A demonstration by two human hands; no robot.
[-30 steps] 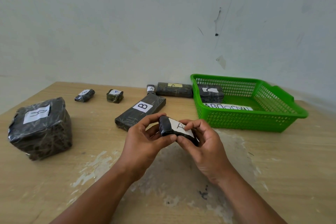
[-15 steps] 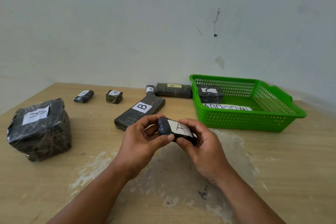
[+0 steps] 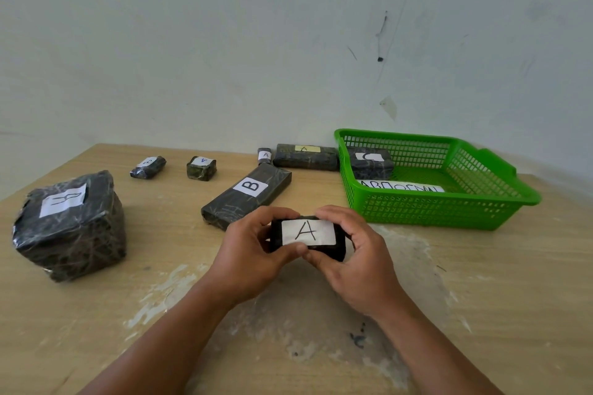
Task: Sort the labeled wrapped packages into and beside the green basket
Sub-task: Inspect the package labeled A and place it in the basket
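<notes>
Package A (image 3: 308, 234) gripped between left hand (image 3: 253, 256) and right hand (image 3: 359, 263).

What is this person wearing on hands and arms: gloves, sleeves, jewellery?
Nothing visible. The left hand and right hand are bare, without gloves, rings or a watch; the left forearm and right forearm are uncovered to the frame's edge, no sleeve showing.

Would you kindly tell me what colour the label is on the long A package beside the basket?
Pale yellow label, head view.
</notes>
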